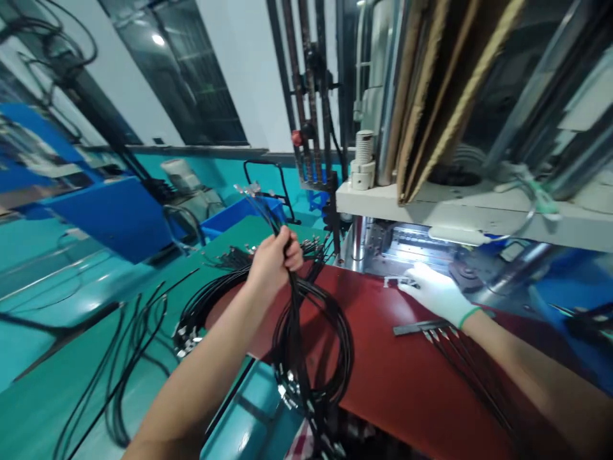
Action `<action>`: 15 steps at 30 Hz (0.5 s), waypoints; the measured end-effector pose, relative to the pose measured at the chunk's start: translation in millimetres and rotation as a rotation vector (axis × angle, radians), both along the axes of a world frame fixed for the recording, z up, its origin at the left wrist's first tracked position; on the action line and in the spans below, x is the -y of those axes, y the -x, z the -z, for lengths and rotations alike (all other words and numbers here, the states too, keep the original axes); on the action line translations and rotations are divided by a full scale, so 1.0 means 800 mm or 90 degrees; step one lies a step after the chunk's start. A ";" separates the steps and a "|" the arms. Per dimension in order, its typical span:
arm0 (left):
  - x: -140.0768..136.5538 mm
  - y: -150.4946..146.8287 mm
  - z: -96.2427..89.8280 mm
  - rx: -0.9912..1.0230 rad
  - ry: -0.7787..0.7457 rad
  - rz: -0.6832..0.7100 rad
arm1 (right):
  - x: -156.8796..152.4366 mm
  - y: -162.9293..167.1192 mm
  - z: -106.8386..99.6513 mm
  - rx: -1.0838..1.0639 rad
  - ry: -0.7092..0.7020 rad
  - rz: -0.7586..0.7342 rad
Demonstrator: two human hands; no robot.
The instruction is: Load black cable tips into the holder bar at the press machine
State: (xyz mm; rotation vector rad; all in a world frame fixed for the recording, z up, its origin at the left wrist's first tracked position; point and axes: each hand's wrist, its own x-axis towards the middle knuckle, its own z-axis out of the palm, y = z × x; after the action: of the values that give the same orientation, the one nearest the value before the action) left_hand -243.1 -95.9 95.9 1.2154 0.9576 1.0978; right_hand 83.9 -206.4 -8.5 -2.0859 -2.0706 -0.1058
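Note:
My left hand [275, 259], bare, is wrapped round a bundle of black cables [295, 319]. Metal-tipped ends stick up above the fist, while the lower lengths hang down towards my lap. In a white glove, my right hand [435, 294] pinches a small pale bracket-like piece [395, 281] over the red mat, near the front of the press. Just below that hand a dark flat bar [412, 328] lies on the mat. Several black cables with metal ends [438, 333] run from it towards the lower right.
Coiled black cables [211, 297] lie on the red mat [373, 377] and green table [38, 396]. The press [460, 204] stands ahead on the right, with a lit bed [416, 246] beneath its plate. Blue bins [234, 214] are behind the table.

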 end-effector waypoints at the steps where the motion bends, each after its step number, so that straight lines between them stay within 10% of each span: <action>1: -0.023 0.001 0.006 -0.156 -0.024 -0.065 | -0.004 0.005 0.001 0.002 -0.005 -0.018; 7: -0.064 -0.033 0.068 -0.618 -0.314 -0.216 | -0.015 0.011 0.006 -0.028 -0.002 -0.036; 10: -0.038 -0.079 0.099 -0.754 -0.603 0.035 | -0.007 0.014 0.008 -0.059 -0.011 -0.027; 15: -0.025 -0.151 0.139 -0.663 -0.656 0.438 | -0.008 -0.007 -0.009 -0.109 -0.016 -0.038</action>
State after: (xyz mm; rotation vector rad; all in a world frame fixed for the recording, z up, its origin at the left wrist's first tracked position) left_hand -122.6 -76.2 -15.6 2.8501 0.5207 0.2682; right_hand 89.5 -200.3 -1.5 -1.9422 -2.0173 0.0549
